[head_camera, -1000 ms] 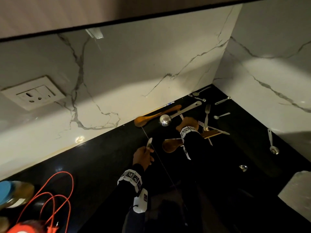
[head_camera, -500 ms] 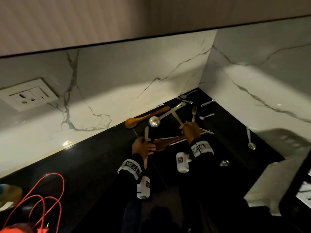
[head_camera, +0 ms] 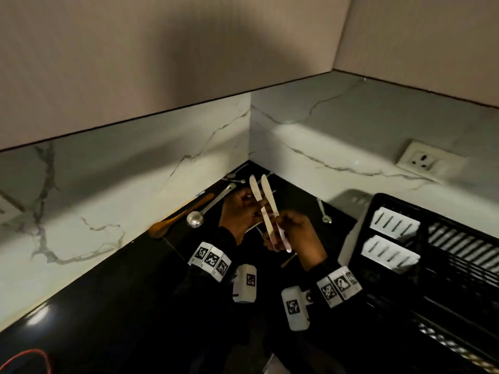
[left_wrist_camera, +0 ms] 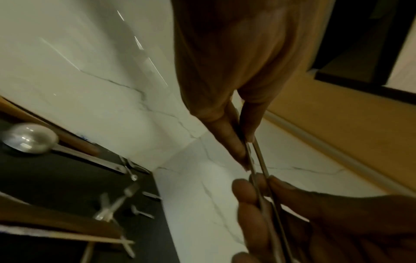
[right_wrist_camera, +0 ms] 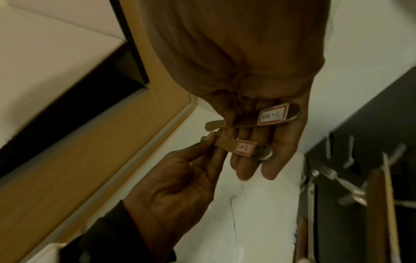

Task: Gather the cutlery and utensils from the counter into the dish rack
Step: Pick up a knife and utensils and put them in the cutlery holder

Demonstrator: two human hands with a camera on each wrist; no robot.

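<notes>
Two steel table knives (head_camera: 266, 196) stand blade-up side by side above the black counter (head_camera: 113, 292). My left hand (head_camera: 258, 209) pinches one of them at mid-length. My right hand (head_camera: 279, 228) curls round the handles lower down. In the right wrist view the handles carry red-edged labels (right_wrist_camera: 273, 114), and the lower knife (right_wrist_camera: 244, 148) lies across my right fingers while my left thumb and finger pinch it. The black dish rack (head_camera: 378, 202) sits to the right, with two white slotted cutlery holders (head_camera: 394, 225).
On the counter by the corner lie a steel ladle (head_camera: 195, 218), a wooden spoon (head_camera: 178, 215), a small spoon (head_camera: 325, 214) and several forks and spoons (left_wrist_camera: 117, 204). A wooden spatula (left_wrist_camera: 56, 224) lies nearer. A wall socket (head_camera: 429, 160) sits above the rack.
Both hands rose from the counter, each with a knife, and came together so the knives stand side by side. The view swung right and the dish rack came into sight.
</notes>
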